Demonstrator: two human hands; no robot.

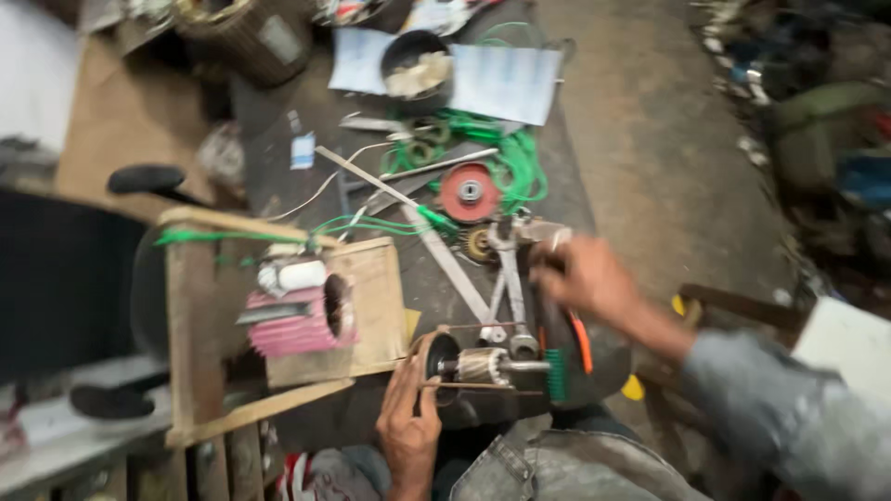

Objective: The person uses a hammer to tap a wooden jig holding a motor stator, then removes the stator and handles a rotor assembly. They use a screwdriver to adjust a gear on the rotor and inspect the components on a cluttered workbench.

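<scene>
Soft, even daylight lights the scene, brightest on the white paper sheets (506,82). Shadows are faint. Motion blur smears the whole frame, worst on the right hand (587,276) and grey sleeve (789,408); corners fall dim.

Left hand (408,422) steadying a motor armature (483,366) at the worktop (631,167) edge, right hand (589,278) reaching to blurred tools (509,269) near a red disc (469,192) and green cord (515,162).

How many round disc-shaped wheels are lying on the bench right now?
2: a red disc beside the green cord, and a small brass-coloured toothed wheel just below it, left of the right hand. Clutter and blur may hide others.
</scene>
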